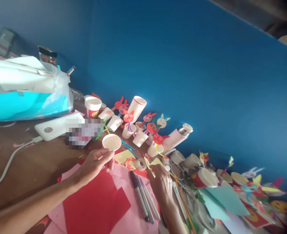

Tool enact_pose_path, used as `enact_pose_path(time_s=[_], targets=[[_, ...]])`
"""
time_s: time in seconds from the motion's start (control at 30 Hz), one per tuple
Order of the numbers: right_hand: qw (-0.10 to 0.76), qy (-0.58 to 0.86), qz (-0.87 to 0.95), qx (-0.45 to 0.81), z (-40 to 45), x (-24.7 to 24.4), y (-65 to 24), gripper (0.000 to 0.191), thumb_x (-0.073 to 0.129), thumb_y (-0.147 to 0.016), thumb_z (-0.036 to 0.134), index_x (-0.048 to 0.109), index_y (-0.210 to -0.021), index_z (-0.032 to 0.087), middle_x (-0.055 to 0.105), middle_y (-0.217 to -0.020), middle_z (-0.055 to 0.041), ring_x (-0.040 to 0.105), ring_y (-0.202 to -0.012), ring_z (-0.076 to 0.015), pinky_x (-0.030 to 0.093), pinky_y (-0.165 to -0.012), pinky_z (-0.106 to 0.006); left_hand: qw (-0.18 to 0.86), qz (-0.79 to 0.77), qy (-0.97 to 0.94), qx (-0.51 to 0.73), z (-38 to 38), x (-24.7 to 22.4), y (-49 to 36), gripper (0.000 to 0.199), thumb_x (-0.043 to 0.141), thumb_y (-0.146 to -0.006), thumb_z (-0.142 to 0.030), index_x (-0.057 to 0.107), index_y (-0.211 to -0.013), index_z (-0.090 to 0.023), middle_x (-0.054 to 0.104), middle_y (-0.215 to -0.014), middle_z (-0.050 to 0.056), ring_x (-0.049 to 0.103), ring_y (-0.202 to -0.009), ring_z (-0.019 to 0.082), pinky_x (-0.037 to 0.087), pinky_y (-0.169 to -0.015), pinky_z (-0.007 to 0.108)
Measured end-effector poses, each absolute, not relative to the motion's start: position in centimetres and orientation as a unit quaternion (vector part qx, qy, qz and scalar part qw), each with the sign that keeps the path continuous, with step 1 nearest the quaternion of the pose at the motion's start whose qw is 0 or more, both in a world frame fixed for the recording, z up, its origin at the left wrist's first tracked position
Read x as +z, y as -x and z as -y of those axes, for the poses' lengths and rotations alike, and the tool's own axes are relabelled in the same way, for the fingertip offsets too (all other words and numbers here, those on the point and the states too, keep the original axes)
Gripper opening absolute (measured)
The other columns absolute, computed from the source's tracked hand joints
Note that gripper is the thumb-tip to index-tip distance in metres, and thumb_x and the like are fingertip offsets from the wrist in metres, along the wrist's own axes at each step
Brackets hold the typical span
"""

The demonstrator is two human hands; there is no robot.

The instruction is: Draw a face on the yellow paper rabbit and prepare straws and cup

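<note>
My left hand (100, 164) pinches the near rim of a white paper cup (111, 142), which stands mouth up by the red and pink paper. Between the fingers of my right hand (161, 180) is a small pale yellow paper piece (149, 166); its exact shape is partly hidden. Just left of that hand sits a roll of clear tape (140, 164). Below it, several markers (142, 198) lie on the pink paper (119, 217). A large sheet of red paper (92, 201) covers the pink beneath my left forearm.
Small cups with paper animal faces (128, 117) line the blue wall. A thermos (178, 138) leans behind them. More cups and blue-green paper (228, 198) fill the right. At left are a power bank (53, 128) with a white cable, a blurred-out item, and a full plastic bag (31, 91).
</note>
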State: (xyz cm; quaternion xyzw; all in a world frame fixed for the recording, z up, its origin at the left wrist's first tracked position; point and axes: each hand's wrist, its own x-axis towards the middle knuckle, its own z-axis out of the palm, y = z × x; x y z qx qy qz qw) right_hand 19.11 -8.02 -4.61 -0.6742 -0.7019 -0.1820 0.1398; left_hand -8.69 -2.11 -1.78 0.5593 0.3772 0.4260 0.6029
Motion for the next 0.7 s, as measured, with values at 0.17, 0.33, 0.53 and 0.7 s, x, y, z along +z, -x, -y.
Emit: enact_pose_path(time_s=[0.17,0.33,0.53,0.7], targets=[[0.137,0.650,0.708,-0.238,6.7,-5.9,-19.7,0.028,0.049,-0.097,0.022,0.070,-0.078,0.020,0.067,-0.072,-0.0043,0.064,-0.068,-0.0196,0.039,-0.065,-0.028,0.640,-0.353,-0.561,0.388,2.8,-2.7,7.7,0.046,0.055,-0.086,-0.054,0.058,-0.058,-0.018,0.061,-0.055,0.001,0.053,-0.051,0.013,0.042,-0.057,0.026],[0.163,0.634,0.707,-0.268,7.5,-5.0,-17.9,0.034,0.044,-0.099,0.018,0.066,-0.074,0.021,0.063,-0.068,-0.0032,0.060,-0.066,-0.0195,0.036,-0.066,-0.030,0.699,-0.327,-0.518,0.368,3.4,-3.6,7.0,0.045,0.060,-0.086,-0.057,0.064,-0.068,-0.016,0.065,-0.061,0.004,0.055,-0.054,0.012,0.043,-0.056,0.025],[0.212,0.585,0.750,-0.223,9.9,-3.3,-12.2,0.030,0.042,-0.100,0.019,0.059,-0.077,0.024,0.059,-0.072,-0.0011,0.054,-0.067,-0.0205,0.033,-0.068,-0.032,0.799,-0.303,-0.398,0.333,4.2,-4.1,6.2,0.053,0.072,-0.075,-0.061,0.072,-0.098,-0.014,0.070,-0.099,0.012,0.064,-0.088,0.022,0.053,-0.064,0.029],[0.245,0.549,0.770,-0.214,10.4,-3.3,-9.6,0.034,0.034,-0.102,0.017,0.057,-0.078,0.023,0.058,-0.072,-0.0019,0.051,-0.065,-0.0215,0.030,-0.065,-0.033,0.804,-0.272,-0.399,0.345,4.0,-4.5,6.3,0.050,0.066,-0.081,-0.060,0.072,-0.089,-0.011,0.069,-0.089,0.012,0.063,-0.085,0.022,0.052,-0.064,0.029]])
